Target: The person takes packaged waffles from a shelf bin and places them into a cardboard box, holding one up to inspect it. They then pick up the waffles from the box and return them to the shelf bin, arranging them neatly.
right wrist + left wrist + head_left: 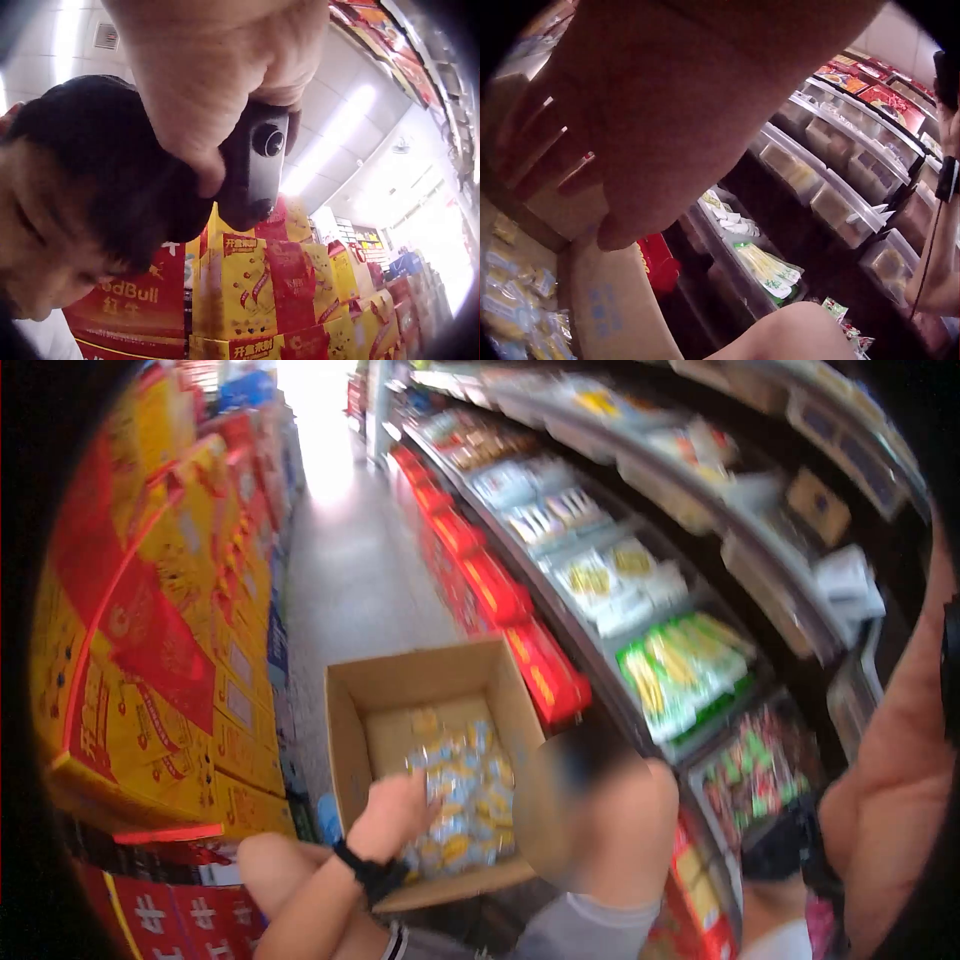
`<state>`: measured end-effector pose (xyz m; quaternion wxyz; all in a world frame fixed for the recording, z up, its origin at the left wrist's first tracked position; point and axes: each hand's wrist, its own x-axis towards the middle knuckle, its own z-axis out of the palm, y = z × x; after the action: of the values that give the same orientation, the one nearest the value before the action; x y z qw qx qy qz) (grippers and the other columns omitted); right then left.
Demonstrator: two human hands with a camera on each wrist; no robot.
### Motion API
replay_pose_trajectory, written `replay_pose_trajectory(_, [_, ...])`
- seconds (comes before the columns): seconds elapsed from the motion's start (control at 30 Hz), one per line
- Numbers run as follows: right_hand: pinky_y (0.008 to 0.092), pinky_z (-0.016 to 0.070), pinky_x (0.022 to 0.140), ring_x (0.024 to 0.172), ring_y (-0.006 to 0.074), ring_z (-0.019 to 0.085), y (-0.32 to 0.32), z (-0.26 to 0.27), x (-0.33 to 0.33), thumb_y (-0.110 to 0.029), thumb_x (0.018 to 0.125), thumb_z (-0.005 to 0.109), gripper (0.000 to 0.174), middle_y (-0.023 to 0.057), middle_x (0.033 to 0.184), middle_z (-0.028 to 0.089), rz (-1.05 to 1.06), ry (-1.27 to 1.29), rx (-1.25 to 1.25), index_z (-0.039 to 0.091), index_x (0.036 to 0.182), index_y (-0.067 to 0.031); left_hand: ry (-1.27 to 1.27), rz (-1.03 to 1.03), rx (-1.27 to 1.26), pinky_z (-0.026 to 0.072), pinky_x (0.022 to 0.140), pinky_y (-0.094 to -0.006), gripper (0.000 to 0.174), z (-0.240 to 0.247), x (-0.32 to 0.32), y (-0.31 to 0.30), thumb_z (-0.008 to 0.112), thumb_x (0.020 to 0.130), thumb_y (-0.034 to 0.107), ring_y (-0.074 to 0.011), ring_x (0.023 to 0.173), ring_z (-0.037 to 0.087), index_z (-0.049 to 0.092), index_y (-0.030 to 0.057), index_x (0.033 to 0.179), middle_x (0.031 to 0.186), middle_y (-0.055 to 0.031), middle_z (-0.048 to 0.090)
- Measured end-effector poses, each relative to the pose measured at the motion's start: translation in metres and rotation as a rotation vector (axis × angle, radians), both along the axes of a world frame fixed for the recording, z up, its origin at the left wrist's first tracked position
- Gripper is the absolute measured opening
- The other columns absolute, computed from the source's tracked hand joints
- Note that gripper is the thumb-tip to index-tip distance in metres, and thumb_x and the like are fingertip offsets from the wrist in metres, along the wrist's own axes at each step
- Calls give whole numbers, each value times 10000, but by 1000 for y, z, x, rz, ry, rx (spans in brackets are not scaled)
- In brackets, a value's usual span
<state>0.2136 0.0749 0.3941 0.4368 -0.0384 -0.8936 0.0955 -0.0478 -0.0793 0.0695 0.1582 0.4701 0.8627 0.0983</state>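
An open cardboard box (430, 660) holds a layer of small clear-and-yellow wrapped packets (465, 800). My left hand (395, 810) reaches over its near left side, low above the packets. In the left wrist view, that hand's fingers (570, 161) extend loosely, with the packets (517, 300) below and no item visible in the hand. My right hand (225, 67) is raised beside the head. Its thumb and fingers grip a black head-worn camera (255, 169). In the head view only the raised right arm (890, 780) shows at the right edge.
Yellow-and-red gift cartons (150, 690) are stacked on the left. Shelves of snack bins (650, 590) run along the right, with red boxes (490, 585) at their foot. A bare knee (630, 830) stands against the box's right side. A grey aisle floor (350, 560) stretches ahead.
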Motion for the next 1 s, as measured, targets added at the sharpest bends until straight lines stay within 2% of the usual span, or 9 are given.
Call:
replay_pose_trajectory(0.3, [366,548,893,1151,282,607,25,4,-19,-50,734,855,1020,202,1496,389,154,114,-152,250,1554,-28,-19,-102,112,549,777,-517,455,-6,18,21,706,865,408,-416,867,685,629,0,1052,897,-249,702])
replay_pose_trajectory(0.47, [405,518,937,1072,350,605,40,0,26,-102,873,716,432,225,1438,439,-22,-41,-51,619,1289,-41,-26,-171,107,561,814,-468,505,-5,25,42,728,875,372,-379,929,705,640,-16,1187,971,-233,718])
replay_pose_trajectory(0.5, [428,521,939,1085,363,607,41,4,41,-128,879,711,335,230,1425,459,-97,-32,26,654,1192,-21,-332,-143,249,540,855,-491,488,-12,26,42,695,907,376,-395,987,692,639,5,1220,1037,-274,695])
replay_pose_trajectory(0.53, [415,532,913,1092,349,614,42,8,57,-145,881,709,319,213,1390,500,-156,-5,60,661,1171,-21,-643,-123,387,518,896,-514,474,-12,26,44,663,938,380,-411,1045,680,639,26,1253,1103,-315,671])
replay_pose_trajectory(0.67, [424,522,919,1083,328,617,49,30,128,-130,872,705,264,178,1269,591,-385,79,78,677,1112,-24,-386,-371,417,533,848,-479,409,-4,49,64,590,971,342,-386,989,698,648,6,1197,1029,-288,695])
replay_pose_trajectory(0.77, [454,522,920,1040,375,641,65,57,174,-191,891,681,278,193,1215,621,-539,189,82,673,1115,-26,-528,-501,398,530,900,-455,510,29,68,92,544,993,456,-324,1020,692,643,0,1201,1078,-229,712])
replay_pose_trajectory(0.83, [447,524,914,1028,379,654,77,75,202,-240,895,681,333,198,1170,650,-625,133,-56,666,1153,-29,-670,-443,589,563,823,-382,419,57,98,128,698,930,237,-258,975,711,621,-36,1239,1034,-178,729])
replay_pose_trajectory(0.9, [423,527,892,1008,350,670,96,84,223,-275,894,682,391,188,1114,680,-709,-18,-297,659,1206,-41,-507,-598,640,564,828,-383,438,132,134,161,680,942,313,-283,898,714,639,-24,1218,987,-219,726])
replay_pose_trajectory(1.0, [458,521,942,1079,392,666,139,89,242,-307,875,707,438,228,1138,701,-798,-223,-389,660,1202,-19,-817,-697,624,543,872,-319,362,239,197,195,611,1005,242,-183,985,687,629,-34,1240,1092,-136,724])
